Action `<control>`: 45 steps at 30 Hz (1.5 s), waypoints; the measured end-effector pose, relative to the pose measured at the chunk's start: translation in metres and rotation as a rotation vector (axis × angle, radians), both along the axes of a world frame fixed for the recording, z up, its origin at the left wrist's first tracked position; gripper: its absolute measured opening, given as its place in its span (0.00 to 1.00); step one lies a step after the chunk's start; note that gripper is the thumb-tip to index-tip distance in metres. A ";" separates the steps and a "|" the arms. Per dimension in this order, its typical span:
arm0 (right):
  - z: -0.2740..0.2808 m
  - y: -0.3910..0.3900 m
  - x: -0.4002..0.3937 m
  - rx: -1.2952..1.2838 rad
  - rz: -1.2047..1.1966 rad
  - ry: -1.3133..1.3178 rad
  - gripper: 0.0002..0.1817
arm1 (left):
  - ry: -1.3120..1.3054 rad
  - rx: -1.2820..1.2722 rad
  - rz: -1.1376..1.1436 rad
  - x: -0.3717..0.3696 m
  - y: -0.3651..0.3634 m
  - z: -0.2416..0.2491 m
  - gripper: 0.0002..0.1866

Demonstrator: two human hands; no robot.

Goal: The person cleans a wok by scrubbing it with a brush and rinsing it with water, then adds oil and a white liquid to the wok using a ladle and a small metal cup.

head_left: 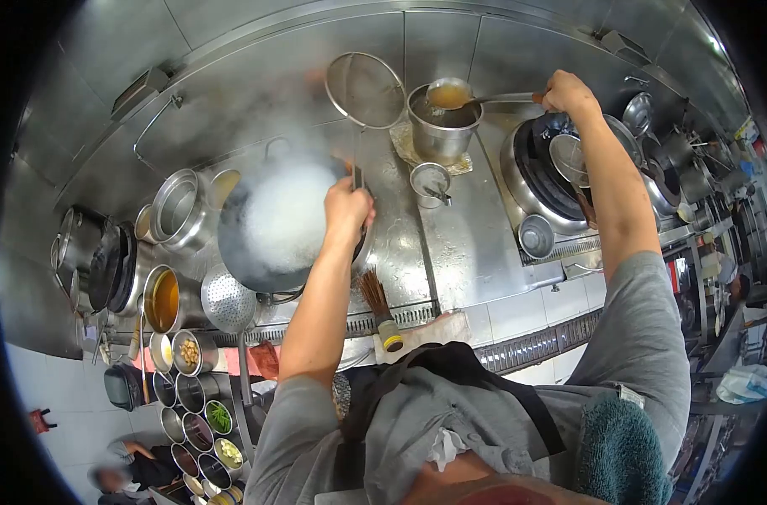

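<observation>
My left hand grips the handle of a round wire strainer, held up over the counter beside a steaming black wok. My right hand holds the long handle of a ladle. Brownish liquid fills the ladle's bowl, which hangs just above a steel pot standing at the back of the counter. A small steel cup sits in front of that pot.
A second burner with a dark wok is at the right. At the left stand a perforated skimmer, an oil pot and several small condiment bowls. A bamboo brush lies on the counter edge. Another person crouches at bottom left.
</observation>
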State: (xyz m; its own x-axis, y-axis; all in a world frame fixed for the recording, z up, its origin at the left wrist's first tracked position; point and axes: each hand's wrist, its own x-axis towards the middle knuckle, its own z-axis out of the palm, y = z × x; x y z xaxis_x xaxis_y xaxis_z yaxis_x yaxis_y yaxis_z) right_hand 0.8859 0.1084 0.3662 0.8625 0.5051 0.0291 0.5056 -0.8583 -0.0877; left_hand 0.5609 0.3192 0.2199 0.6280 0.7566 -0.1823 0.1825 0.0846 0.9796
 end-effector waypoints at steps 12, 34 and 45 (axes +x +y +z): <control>0.004 -0.008 -0.015 -0.056 0.017 -0.324 0.13 | -0.190 -0.577 -0.230 0.149 -0.033 -0.058 0.09; -0.132 0.037 -0.249 1.394 -0.067 0.820 0.05 | -0.159 0.391 -0.240 -0.077 -0.064 0.023 0.26; -0.184 0.150 -0.458 1.289 0.083 1.295 0.12 | -0.351 -0.599 -0.330 -0.179 0.050 -0.048 0.08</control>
